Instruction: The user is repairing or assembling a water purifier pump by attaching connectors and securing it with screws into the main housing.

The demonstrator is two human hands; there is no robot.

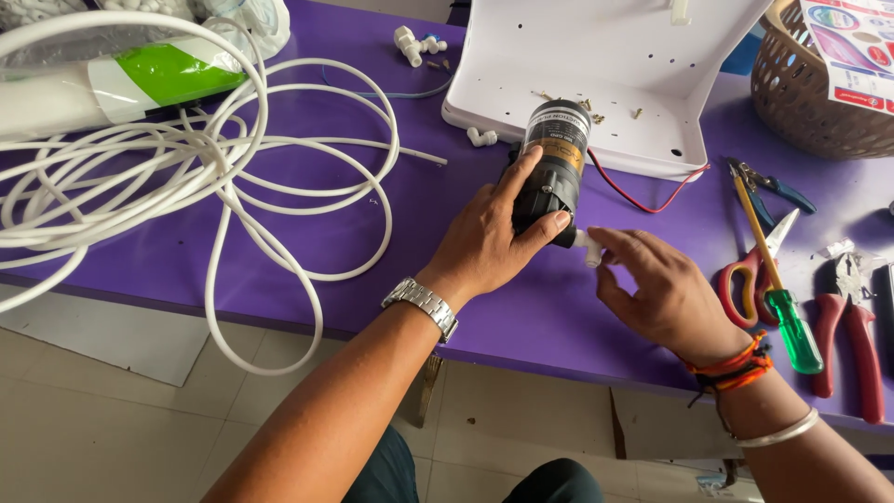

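Pump [551, 172] in left hand [486, 244]

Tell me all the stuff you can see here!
Pump: one, black, held on the purple table.
Elbow fitting: one, white, at the pump's end.
Tubing: one coil, white, left.
Filter cartridge: one, white and green, far left.
Housing panel: one, white, behind the pump.
Basket: one, brown, far right.
Screwdriver: one, green-handled, right.
Scissors: one, red, right.
Pliers: one, red, right edge.
Left hand: grips the pump.
Right hand: pinches the fitting.
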